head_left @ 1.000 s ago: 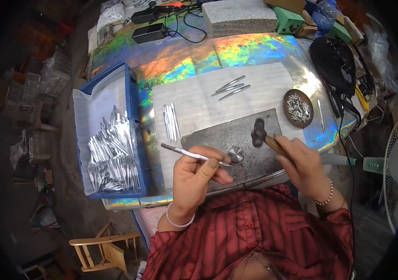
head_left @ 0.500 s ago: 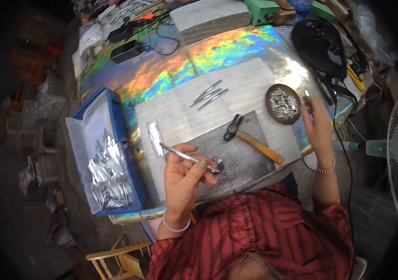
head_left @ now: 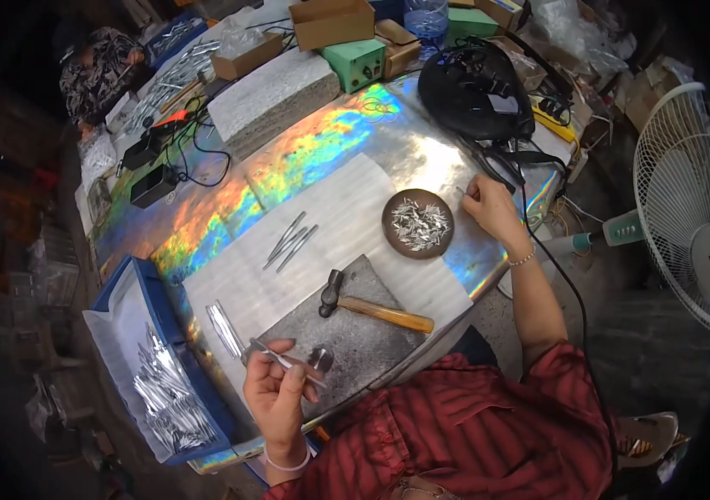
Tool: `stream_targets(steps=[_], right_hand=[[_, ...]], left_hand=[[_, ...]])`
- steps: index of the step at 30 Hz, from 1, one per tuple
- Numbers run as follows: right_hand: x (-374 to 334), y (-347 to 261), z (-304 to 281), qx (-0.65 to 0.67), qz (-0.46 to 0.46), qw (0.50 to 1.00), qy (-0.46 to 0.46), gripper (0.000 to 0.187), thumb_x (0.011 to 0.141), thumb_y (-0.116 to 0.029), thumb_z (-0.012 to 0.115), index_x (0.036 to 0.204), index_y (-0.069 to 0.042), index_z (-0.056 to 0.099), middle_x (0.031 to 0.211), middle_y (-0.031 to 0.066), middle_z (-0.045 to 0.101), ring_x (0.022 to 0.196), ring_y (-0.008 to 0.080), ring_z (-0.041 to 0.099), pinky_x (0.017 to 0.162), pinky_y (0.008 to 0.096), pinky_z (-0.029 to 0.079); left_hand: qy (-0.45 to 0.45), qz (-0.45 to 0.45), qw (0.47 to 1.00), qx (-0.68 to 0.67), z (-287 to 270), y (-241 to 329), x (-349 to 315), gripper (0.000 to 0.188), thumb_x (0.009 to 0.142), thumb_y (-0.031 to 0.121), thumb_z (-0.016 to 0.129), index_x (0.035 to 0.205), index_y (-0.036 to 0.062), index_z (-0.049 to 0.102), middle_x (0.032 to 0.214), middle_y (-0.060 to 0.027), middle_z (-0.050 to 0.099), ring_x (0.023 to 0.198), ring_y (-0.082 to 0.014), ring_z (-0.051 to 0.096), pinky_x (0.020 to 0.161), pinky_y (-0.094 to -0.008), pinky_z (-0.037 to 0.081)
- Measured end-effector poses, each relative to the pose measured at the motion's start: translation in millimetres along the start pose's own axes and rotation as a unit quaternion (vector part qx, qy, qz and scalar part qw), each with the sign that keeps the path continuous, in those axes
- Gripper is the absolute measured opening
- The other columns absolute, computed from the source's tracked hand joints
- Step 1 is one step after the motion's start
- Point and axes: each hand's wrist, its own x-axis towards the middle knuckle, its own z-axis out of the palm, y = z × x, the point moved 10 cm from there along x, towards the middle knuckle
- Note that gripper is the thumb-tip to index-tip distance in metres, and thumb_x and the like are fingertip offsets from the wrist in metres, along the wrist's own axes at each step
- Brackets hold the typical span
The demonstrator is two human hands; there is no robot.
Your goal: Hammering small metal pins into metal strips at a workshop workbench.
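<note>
A thin silvery metal rod [head_left: 298,369] is pinched in the fingers of my left hand [head_left: 276,396], over the near left part of a grey metal slab [head_left: 372,279]. A dark round lump [head_left: 321,359] shows on the slab beside those fingers. Across the slab lies a hammer [head_left: 384,315], its wooden handle pointing right. My right hand [head_left: 492,207] is just right of a round brown dish [head_left: 387,239] full of short silvery pieces [head_left: 422,225]. Its thumb and forefinger are pressed together on something small and light, too small to name.
Several thin rods [head_left: 291,242] and a bundle of flat silvery strips [head_left: 223,329] lie on a white foam sheet [head_left: 347,200]. At left stands a blue bin [head_left: 176,333] of silvery pieces. A black bag [head_left: 476,92], a stone block [head_left: 276,104] and a fan [head_left: 680,183] stand beyond.
The whole view has swung, bringing the fan and a person at the far left into sight. My left hand still holds the rod; my right hand stays beside the dish, fingers now pinched.
</note>
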Motion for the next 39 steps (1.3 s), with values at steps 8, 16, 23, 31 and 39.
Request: stream_targets(steps=[8,16,23,31,39], right_hand=[[-63.6,-116.6,-20.5,0.443,0.062,0.875,-0.185,0.015,0.079,0.002,0.059,0.093,0.002,0.054,0.074,0.0015,0.057,0.059,0.0052,0.055,0.049,0.0179,0.045],[-119.6,-252.2,-2.8,0.495,-0.189,0.785,-0.321,0.008,0.083,-0.004,0.059,0.086,0.002,0.055,0.073,0.0077,0.058,0.057,0.0109,0.058,0.049,0.0217,0.043],[-127.4,-270.9,-2.5,0.415,-0.221,0.846,-0.251,0.009,0.077,-0.004,0.065,0.082,0.000,0.059,0.068,0.0072,0.057,0.053,0.0146,0.056,0.047,0.0237,0.041],[-131.3,-278.8,-5.0,0.396,-0.243,0.853,-0.238,0.011,0.076,-0.005,0.067,0.082,-0.001,0.059,0.067,0.0082,0.056,0.053,0.0160,0.056,0.046,0.0262,0.041],[-131.7,-285.2,-8.1,0.394,-0.273,0.847,-0.232,0.011,0.075,-0.004,0.067,0.082,0.000,0.059,0.066,0.0082,0.055,0.054,0.0201,0.055,0.047,0.0283,0.040]], left_hand=[[-0.049,0.022,0.997,0.053,7.9,-8.8,-1.4,0.021,0.090,0.010,0.051,0.099,-0.0057,0.060,0.074,-0.0080,0.061,0.068,-0.0125,0.057,0.062,-0.0230,0.044],[-0.118,0.001,0.993,0.014,36.4,-12.2,-8.7,0.017,0.087,0.000,0.051,0.104,-0.0029,0.053,0.096,-0.0069,0.060,0.084,-0.0111,0.058,0.076,-0.0226,0.046],[-0.097,0.006,0.995,-0.018,29.3,-11.5,-20.3,0.014,0.088,0.005,0.054,0.101,-0.0019,0.053,0.084,-0.0035,0.061,0.074,-0.0059,0.055,0.066,-0.0179,0.044],[-0.073,0.065,0.993,0.062,21.1,-6.7,-23.3,0.012,0.086,0.005,0.057,0.096,-0.0017,0.054,0.078,-0.0066,0.066,0.071,-0.0067,0.059,0.061,-0.0197,0.046],[-0.079,0.076,0.991,0.075,20.2,-5.3,-21.8,0.011,0.085,0.005,0.059,0.093,-0.0012,0.054,0.077,-0.0078,0.067,0.069,-0.0087,0.062,0.060,-0.0203,0.048]])
